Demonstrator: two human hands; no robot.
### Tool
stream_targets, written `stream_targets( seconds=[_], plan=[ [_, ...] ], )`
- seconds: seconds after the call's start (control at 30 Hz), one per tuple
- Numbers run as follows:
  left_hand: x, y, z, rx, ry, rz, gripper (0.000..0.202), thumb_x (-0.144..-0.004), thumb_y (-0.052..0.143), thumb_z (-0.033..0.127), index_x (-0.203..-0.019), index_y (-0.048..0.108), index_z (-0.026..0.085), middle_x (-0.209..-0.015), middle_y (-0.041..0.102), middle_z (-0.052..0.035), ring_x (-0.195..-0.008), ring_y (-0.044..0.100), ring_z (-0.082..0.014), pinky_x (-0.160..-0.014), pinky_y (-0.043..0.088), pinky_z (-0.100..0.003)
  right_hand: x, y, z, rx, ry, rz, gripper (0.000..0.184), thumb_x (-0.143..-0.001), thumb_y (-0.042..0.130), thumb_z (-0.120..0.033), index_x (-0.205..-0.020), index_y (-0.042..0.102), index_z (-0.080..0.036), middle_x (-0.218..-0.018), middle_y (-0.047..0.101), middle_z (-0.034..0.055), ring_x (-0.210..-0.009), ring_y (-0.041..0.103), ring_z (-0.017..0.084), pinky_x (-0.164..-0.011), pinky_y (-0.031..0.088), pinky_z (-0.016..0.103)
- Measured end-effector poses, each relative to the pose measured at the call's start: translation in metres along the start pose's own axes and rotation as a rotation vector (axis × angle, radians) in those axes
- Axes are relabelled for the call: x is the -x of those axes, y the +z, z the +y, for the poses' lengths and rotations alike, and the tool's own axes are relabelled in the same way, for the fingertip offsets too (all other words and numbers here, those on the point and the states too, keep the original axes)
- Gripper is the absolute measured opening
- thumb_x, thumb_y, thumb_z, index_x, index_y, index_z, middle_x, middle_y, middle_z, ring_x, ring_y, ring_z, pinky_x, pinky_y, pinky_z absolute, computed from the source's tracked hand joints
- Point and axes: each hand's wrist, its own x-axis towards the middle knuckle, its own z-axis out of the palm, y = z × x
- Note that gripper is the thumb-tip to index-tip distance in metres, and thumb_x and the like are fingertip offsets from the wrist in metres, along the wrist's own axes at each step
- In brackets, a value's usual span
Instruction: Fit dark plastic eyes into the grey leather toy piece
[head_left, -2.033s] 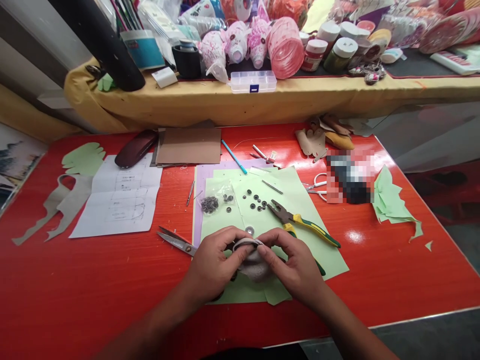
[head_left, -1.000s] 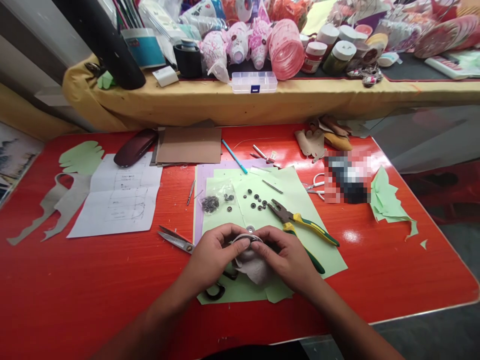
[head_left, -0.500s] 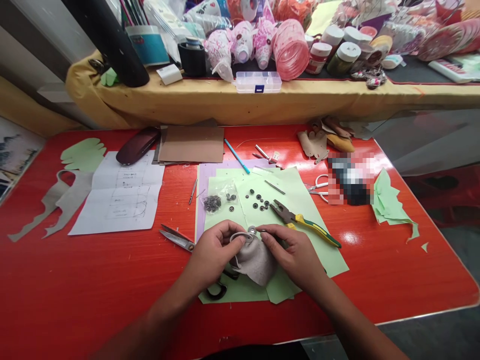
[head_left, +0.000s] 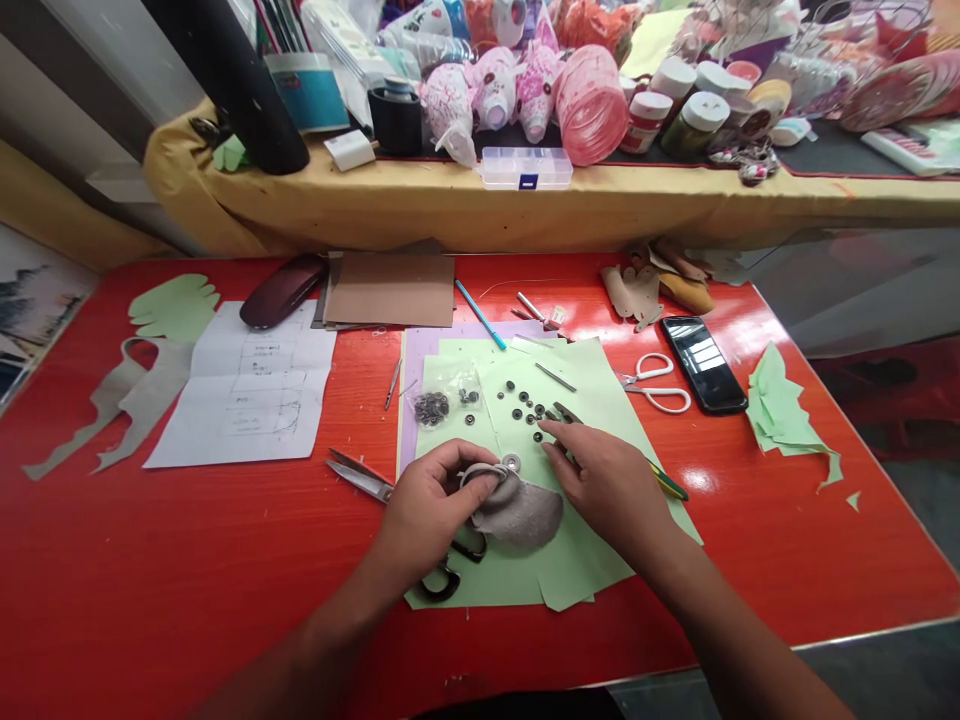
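Note:
My left hand pinches a small, curled piece of grey leather or felt, thumb on top and fingers beneath its rolled edge. A round metal disc shows just past the thumb; whether it lies on the paper or is fixed to the piece I cannot tell. My right hand hovers over the green paper, thumb and index finger apart beside several dark snap buttons. Beneath that hand lie pliers with yellow-green handles, mostly hidden.
Large scissors lie partly under my left hand. A clear bag of metal fittings, a thin metal rod, white scissors and a phone are farther out. A drawn paper pattern lies left on the red table.
My right hand has left the grey piece and moved right and forward to the snap buttons, now covering the pliers. The grey piece's free end has swung right. My left hand keeps its hold.

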Motion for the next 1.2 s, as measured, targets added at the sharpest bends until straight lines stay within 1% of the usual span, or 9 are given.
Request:
stream_targets(
  seconds=[0.13, 0.23, 0.33, 0.47, 0.53, 0.67, 0.87, 0.97, 1.2],
  plan=[
    [0.0, 0.0, -0.003, -0.02, 0.013, 0.002, 0.018, -0.086, 0.075, 0.036, -0.095, 0.072, 0.02, -0.083, 0.072, -0.0022, -0.076, 0.066, -0.0177, -0.063, 0.05, -0.026, 0.005, -0.005, -0.005, -0.27, 0.028, 0.042, 0.026, -0.105, 0.055, -0.031, -0.118, 0.075, -0.023, -0.102, 0.081, 0.0088, -0.09, 0.075, 0.027, -0.076, 0.055, 0.037],
    [0.001, 0.001, -0.003, -0.021, 0.02, 0.002, 0.019, -0.086, 0.075, 0.036, -0.096, 0.071, 0.02, -0.083, 0.07, -0.0017, -0.075, 0.066, -0.0172, -0.063, 0.051, -0.026, 0.008, -0.007, -0.015, -0.457, -0.023, 0.034, 0.022, -0.104, 0.059, -0.034, -0.116, 0.074, -0.023, -0.097, 0.077, 0.0076, -0.089, 0.072, 0.025, -0.079, 0.055, 0.037],
    [0.003, 0.004, -0.001, 0.016, 0.025, -0.012, 0.018, -0.086, 0.075, 0.035, -0.096, 0.07, 0.021, -0.085, 0.07, -0.0009, -0.078, 0.066, -0.0164, -0.066, 0.052, -0.025, 0.01, -0.005, -0.026, -0.569, -0.065, -0.033, 0.02, -0.102, 0.064, -0.033, -0.116, 0.073, -0.024, -0.103, 0.076, 0.0078, -0.097, 0.07, 0.025, -0.085, 0.054, 0.037],
    [0.005, 0.008, 0.001, 0.026, 0.038, 0.001, 0.015, -0.087, 0.074, 0.034, -0.093, 0.069, 0.021, -0.085, 0.071, -0.0009, -0.077, 0.068, -0.0167, -0.064, 0.054, -0.025, 0.011, 0.001, -0.039, -0.743, 0.076, -0.15, 0.015, -0.102, 0.062, -0.034, -0.105, 0.073, -0.024, -0.096, 0.078, 0.0043, -0.085, 0.071, 0.021, -0.075, 0.053, 0.031],
    [0.007, 0.01, 0.0, -0.056, 0.118, 0.053, 0.01, -0.088, 0.071, 0.03, -0.091, 0.07, 0.021, -0.086, 0.071, -0.0019, -0.078, 0.068, -0.0172, -0.064, 0.054, -0.025, 0.011, 0.002, -0.043, -0.786, 0.145, -0.175, 0.014, -0.101, 0.06, -0.032, -0.099, 0.072, -0.023, -0.091, 0.078, 0.0027, -0.08, 0.07, 0.02, -0.071, 0.051, 0.029],
    [0.009, 0.012, 0.0, -0.275, 0.38, 0.167, 0.009, -0.084, 0.067, 0.019, -0.088, 0.074, 0.022, -0.091, 0.072, -0.0032, -0.088, 0.068, -0.0192, -0.076, 0.055, -0.029, 0.011, 0.002, -0.045, -0.755, 0.218, -0.197, 0.012, -0.098, 0.06, -0.026, -0.098, 0.072, -0.023, -0.088, 0.078, 0.0016, -0.08, 0.07, 0.02, -0.071, 0.05, 0.029],
    [0.003, 0.007, 0.002, -0.183, 0.061, 0.055, 0.013, -0.086, 0.07, 0.032, -0.093, 0.073, 0.021, -0.087, 0.073, -0.0017, -0.071, 0.065, -0.0164, -0.059, 0.05, -0.026, 0.013, 0.003, -0.042, -0.767, 0.137, -0.232, 0.017, -0.101, 0.058, -0.028, -0.109, 0.072, -0.025, -0.099, 0.078, 0.0039, -0.089, 0.072, 0.022, -0.078, 0.052, 0.031],
    [0.002, 0.009, 0.001, -0.206, 0.064, 0.023, 0.011, -0.084, 0.07, 0.029, -0.092, 0.072, 0.021, -0.086, 0.072, -0.0011, -0.073, 0.065, -0.0168, -0.062, 0.049, -0.025, 0.014, 0.003, -0.039, -0.773, 0.108, -0.198, 0.015, -0.101, 0.06, -0.028, -0.109, 0.072, -0.024, -0.104, 0.078, 0.0052, -0.094, 0.072, 0.023, -0.082, 0.053, 0.032],
    [0.003, 0.012, 0.0, -0.057, 0.008, -0.033, 0.02, -0.084, 0.073, 0.033, -0.1, 0.075, 0.021, -0.093, 0.078, -0.0043, -0.082, 0.071, -0.0205, -0.068, 0.054, -0.027, 0.011, -0.005, -0.039, -0.737, 0.156, -0.156, 0.016, -0.1, 0.061, -0.032, -0.096, 0.074, -0.024, -0.087, 0.078, 0.0026, -0.077, 0.071, 0.021, -0.067, 0.049, 0.03]
  ],
)
